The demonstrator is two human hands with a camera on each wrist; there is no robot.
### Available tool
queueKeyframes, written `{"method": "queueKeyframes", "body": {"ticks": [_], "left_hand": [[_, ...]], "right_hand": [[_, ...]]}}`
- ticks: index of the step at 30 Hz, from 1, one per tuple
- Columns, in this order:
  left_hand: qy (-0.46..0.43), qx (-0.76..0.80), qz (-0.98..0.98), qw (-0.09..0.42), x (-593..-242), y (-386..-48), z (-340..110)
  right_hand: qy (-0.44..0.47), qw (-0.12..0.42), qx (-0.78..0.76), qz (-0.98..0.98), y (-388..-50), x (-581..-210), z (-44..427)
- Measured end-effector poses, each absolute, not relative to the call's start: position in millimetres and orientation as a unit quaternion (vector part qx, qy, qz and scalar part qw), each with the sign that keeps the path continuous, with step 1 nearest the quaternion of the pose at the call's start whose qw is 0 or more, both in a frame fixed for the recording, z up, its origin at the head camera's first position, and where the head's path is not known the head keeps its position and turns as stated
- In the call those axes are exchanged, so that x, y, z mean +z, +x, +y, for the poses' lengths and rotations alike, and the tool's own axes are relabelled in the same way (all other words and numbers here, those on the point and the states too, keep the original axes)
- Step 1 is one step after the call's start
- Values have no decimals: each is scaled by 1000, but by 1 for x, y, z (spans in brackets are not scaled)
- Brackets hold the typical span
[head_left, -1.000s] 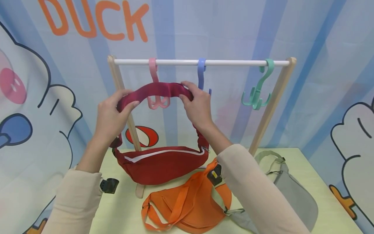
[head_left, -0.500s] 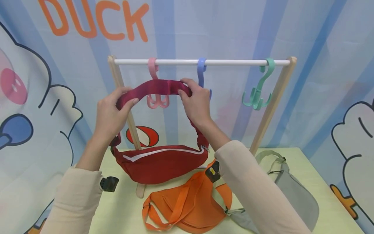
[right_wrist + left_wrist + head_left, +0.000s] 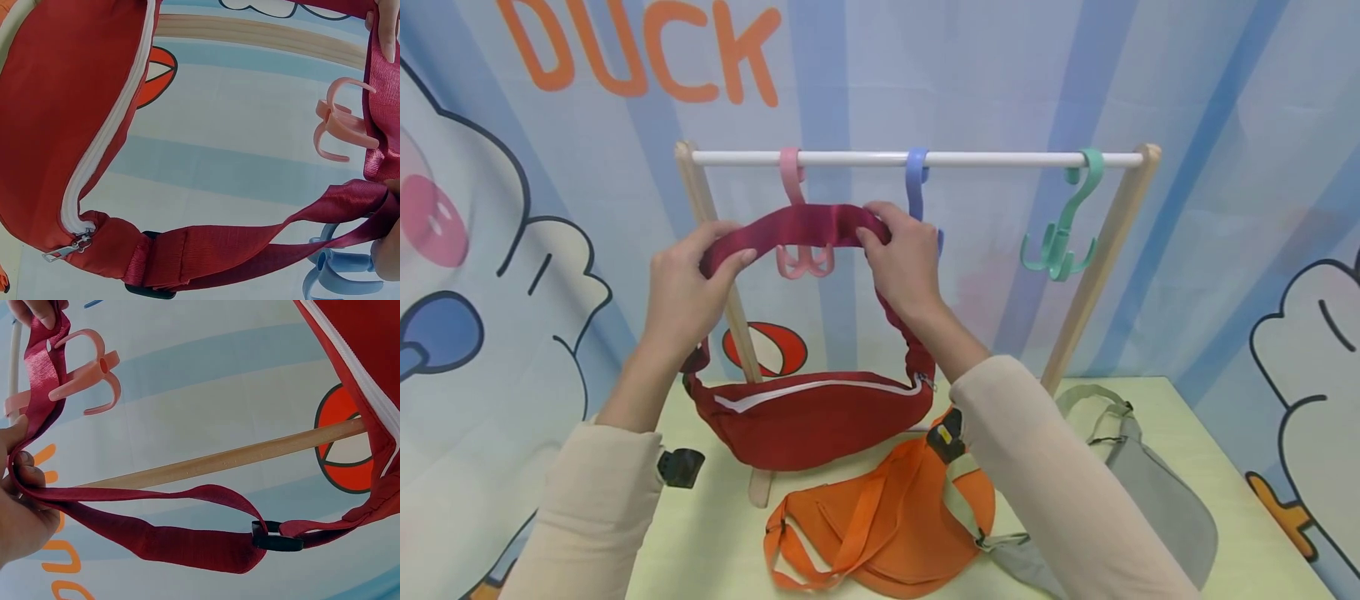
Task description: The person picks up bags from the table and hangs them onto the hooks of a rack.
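- Red bag (image 3: 827, 425): hangs below both hands by its strap (image 3: 801, 225), its zipped edge uppermost. Contact with the table cannot be confirmed.
- Left hand (image 3: 685, 287): pinches the strap between thumb and fingers.
- Right hand (image 3: 906, 267): pinches the strap likewise. The span between the hands arches upward.
- Pink hook (image 3: 806, 262): between the hands, partly masked by the strap. Both wrist views show prong tips overlapping the strap; contact cannot be confirmed.
- Black buckle (image 3: 277, 542): on the strap run below the left hand, where the strap doubles.
- Blue hook (image 3: 915, 183): just behind the right hand.
- Green hook (image 3: 1058, 242): well to the right of the right hand. All three hooks are on the white rail (image 3: 865, 158), above the hands.
- Orange bag (image 3: 895, 525): on the table (image 3: 700, 533), below the right hand.
- Gray bag (image 3: 1168, 504): farther right of that hand.
- Caution: the wide strap could catch on one prong only, if its span is not centered.
- Caution: the twisted run below the right hand could bunch, leaving the bag tilted.
- Caution: early release by either hand could drop the bag, if no prong bears the strap.
- Caution: the right hand could knock the blue hook, given its nearness.
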State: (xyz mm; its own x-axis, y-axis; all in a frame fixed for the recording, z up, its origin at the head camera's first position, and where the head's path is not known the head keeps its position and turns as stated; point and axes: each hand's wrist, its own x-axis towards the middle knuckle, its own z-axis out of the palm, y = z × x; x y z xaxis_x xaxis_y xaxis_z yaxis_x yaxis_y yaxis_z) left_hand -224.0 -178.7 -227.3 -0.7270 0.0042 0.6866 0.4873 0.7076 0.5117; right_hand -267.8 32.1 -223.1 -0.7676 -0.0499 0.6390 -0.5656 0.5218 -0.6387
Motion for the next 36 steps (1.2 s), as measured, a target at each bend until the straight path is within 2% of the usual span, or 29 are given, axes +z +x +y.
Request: {"method": "queueKeyframes", "body": {"ticks": [10,22,36], "left_hand": [[-119,-356,-864,335,-227,-226,-180],[-79,-357,-859,358,-227,-234,-181],[-66,-355,-857,366,-229,-235,-181]], "right_hand": [[174,294,435,-833,-270,-221,30],[161,296,430,-838,-272,-216,27],[153,276,429,-847,-271,-217,29]]}}
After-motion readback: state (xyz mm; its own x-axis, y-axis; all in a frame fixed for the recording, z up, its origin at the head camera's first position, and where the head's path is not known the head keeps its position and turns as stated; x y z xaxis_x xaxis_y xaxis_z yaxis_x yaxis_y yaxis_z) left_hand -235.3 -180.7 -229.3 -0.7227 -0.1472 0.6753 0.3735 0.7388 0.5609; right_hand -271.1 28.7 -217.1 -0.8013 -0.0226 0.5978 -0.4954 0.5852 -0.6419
